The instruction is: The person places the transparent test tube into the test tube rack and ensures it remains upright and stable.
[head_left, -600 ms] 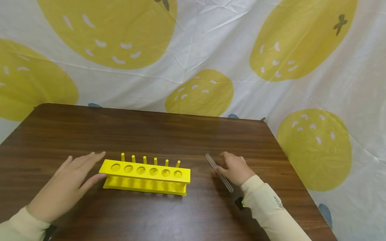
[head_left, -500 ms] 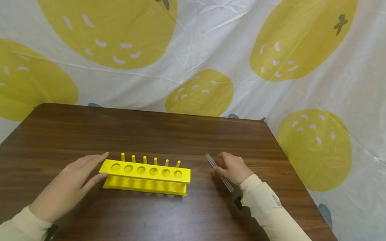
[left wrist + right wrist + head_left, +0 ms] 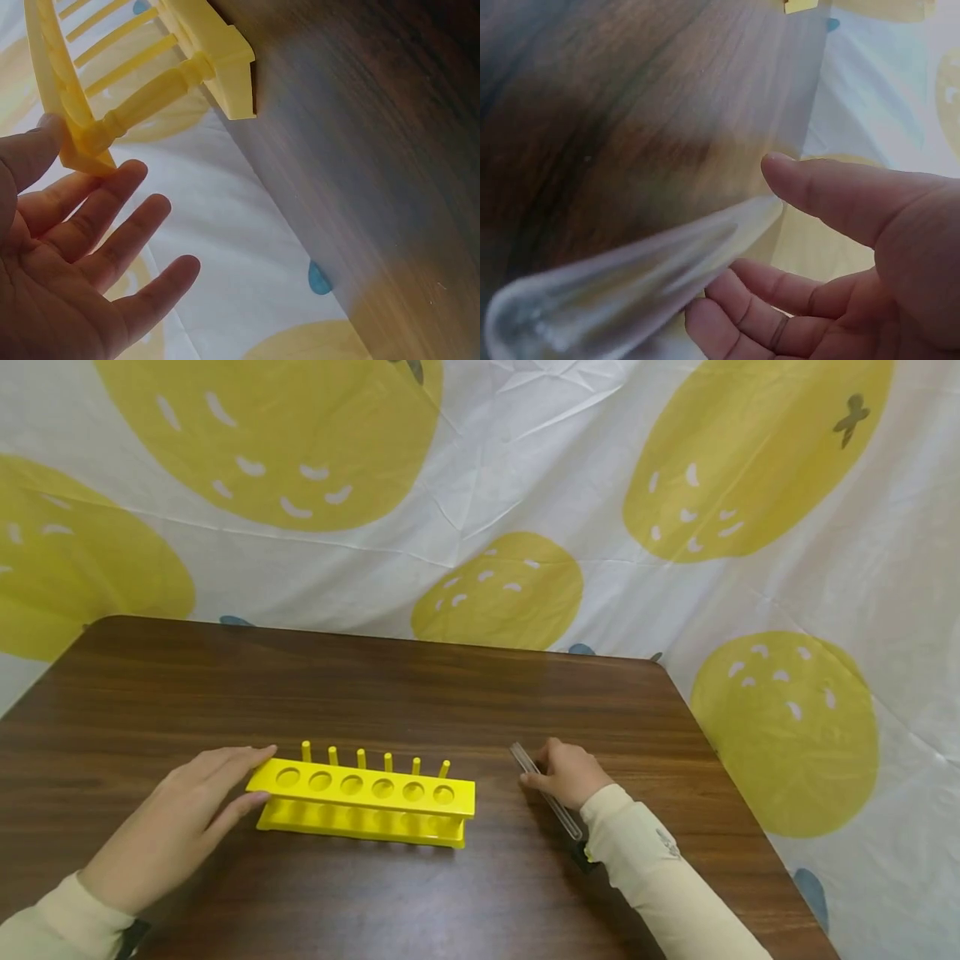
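Note:
A yellow test tube rack [image 3: 360,806] stands on the table, its round holes holding nothing and a row of pegs along its back. At its left end my left hand [image 3: 176,822] pinches the top plate between thumb and index finger; in the left wrist view the other fingers [image 3: 139,232] are spread. To the right of the rack lies a clear glass test tube [image 3: 564,818], slanting, rounded end toward me. My right hand [image 3: 572,775] is over it. In the right wrist view the thumb [image 3: 832,191] and bent fingers straddle the tube, with a gap at the thumb.
The dark wooden table [image 3: 420,693] has a rounded far edge. Behind it and along its right side hangs a white curtain [image 3: 360,572] printed with large yellow fruit.
My left hand has moved slightly right onto the rack's end and its fingers have closed in. My right hand has shifted left, further over the test tube. Rack and tube have stayed put.

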Available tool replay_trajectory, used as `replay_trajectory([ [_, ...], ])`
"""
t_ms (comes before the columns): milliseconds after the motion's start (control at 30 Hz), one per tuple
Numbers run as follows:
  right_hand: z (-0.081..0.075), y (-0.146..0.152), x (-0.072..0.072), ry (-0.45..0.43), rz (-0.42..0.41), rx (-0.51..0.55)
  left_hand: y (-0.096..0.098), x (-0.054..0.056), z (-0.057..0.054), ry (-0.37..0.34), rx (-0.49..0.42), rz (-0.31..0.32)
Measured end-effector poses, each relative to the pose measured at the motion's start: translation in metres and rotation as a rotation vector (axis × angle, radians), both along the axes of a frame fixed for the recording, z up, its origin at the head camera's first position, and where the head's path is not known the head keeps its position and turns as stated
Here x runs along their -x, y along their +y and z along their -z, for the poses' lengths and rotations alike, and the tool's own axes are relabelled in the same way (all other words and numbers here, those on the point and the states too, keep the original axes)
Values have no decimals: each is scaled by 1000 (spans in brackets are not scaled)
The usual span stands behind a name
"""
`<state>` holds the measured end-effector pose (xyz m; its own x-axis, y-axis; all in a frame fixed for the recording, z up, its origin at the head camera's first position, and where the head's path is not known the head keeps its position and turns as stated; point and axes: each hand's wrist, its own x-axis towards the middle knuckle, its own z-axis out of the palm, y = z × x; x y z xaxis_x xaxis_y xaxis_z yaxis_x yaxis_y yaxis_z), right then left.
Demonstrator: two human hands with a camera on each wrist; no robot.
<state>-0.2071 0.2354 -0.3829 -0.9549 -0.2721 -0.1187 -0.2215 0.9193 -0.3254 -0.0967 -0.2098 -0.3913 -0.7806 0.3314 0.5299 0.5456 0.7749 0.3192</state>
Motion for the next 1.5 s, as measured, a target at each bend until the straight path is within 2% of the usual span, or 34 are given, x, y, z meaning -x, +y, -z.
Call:
replay_trajectory([
  [233,1,-6,4,-18,7,-18,-1,0,0,7,8,3],
  [500,5,-6,8,5,7,-21,0,2,2,61,-8,29],
  [733,5,0,8,49,2,35,0,2,1,45,-4,29],
  [1033,-11,2,3,103,43,175,-1,2,0,31,5,24],
  [1233,-21,0,0,131,55,198,-1,1,-2,4,6,17],
  [1500,-26,-2,-3,188,44,219,0,1,-3,1,10,18],
])
